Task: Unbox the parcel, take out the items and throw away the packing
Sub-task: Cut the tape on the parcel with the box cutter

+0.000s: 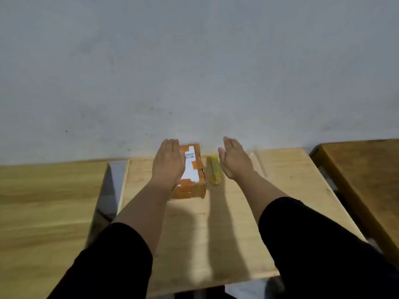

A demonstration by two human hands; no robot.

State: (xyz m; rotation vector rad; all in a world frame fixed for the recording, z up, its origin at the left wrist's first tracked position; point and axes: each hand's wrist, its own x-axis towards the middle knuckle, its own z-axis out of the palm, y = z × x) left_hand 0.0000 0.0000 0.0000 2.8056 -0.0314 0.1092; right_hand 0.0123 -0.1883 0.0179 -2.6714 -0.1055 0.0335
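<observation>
Head view: both hands flat-open, left hand (pixel 168 162) over the parcel (pixel 190 175), right hand (pixel 234 159) empty; reaching could knock the cutter (pixel 215 172) off the desk (pixel 216 223).

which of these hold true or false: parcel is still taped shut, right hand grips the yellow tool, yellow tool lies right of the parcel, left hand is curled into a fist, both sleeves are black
1. The parcel is still taped shut. True.
2. The right hand grips the yellow tool. False: its fingers are straight and hold nothing; the tool lies on the table.
3. The yellow tool lies right of the parcel. True.
4. The left hand is curled into a fist. False: its fingers are straight, over the parcel's left side.
5. Both sleeves are black. True.
</observation>
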